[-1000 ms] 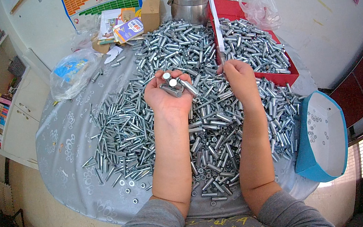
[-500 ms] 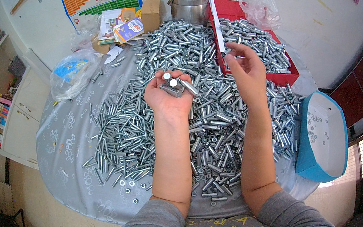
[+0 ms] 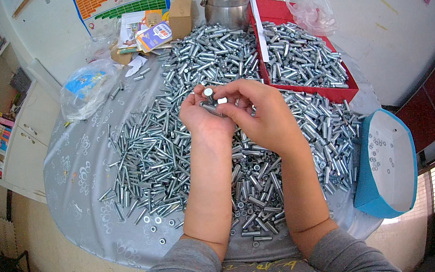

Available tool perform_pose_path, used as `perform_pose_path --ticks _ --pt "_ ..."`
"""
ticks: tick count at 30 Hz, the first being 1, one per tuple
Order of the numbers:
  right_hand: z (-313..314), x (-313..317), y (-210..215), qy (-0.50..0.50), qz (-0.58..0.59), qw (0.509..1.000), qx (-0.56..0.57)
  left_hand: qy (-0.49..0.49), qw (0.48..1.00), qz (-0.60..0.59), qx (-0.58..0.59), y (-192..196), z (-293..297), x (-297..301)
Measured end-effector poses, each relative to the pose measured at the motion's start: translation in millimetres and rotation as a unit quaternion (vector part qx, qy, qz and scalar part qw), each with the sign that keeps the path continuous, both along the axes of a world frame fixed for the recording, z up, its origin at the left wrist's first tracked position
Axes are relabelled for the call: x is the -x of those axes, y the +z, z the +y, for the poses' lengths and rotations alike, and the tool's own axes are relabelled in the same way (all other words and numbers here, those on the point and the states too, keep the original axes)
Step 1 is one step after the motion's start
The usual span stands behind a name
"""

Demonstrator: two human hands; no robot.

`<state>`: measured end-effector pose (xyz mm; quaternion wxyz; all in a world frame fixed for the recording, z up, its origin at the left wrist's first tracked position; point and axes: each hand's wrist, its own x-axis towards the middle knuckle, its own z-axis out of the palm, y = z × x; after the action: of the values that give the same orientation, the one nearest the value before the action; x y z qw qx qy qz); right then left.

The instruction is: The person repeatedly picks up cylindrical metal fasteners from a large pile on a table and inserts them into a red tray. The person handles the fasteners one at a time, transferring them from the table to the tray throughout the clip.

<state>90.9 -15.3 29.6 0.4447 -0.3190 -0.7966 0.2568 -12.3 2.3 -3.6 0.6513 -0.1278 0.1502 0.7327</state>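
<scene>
Head view: left hand (image 3: 204,116) grips several bolts (image 3: 209,98) at centre; right hand (image 3: 259,113) fingertips pinch a small part on one bolt. Risk: pinch slips, part drops into the bolt pile (image 3: 248,188) at 6 o'clock.

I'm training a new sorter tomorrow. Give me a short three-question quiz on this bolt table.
1. True or false: both hands, the left hand and the right hand, meet over the bolt pile.
2. Which container holds bolts at the far right? A) red tray B) blue box C) steel pot
3. Fill in: the loose washers lie on the grey ___ at the pile's near left edge.

Key: 1 true; 2 A; 3 tablecloth.
</scene>
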Motion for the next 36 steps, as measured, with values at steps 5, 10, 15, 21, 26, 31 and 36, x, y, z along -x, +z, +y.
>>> perform_pose_path --ticks 5,10,15,21,26,31,36 --pt "5 3 -7 0.002 0.087 0.996 0.009 0.018 1.0 -0.001 0.016 -1 5 1" --pt "2 3 -2 -0.02 0.075 0.997 0.006 0.002 0.998 -0.048 -0.041 -10 7 6" --pt "-3 -1 3 -0.016 0.138 0.99 0.015 0.003 0.994 -0.1 -0.049 -2 5 4" --pt "2 4 -3 0.028 0.287 0.952 0.102 -0.001 0.998 -0.026 -0.052 -7 7 7" --pt "7 -3 0 0.06 0.396 0.889 0.223 0.003 0.994 -0.078 -0.076 -2 1 10" --pt "15 -19 -2 0.153 0.514 0.769 0.348 0.008 0.992 -0.094 -0.083 -1 2 9" --pt "16 -19 1 0.216 0.537 0.709 0.403 0.009 0.993 -0.081 -0.082 -3 3 9"
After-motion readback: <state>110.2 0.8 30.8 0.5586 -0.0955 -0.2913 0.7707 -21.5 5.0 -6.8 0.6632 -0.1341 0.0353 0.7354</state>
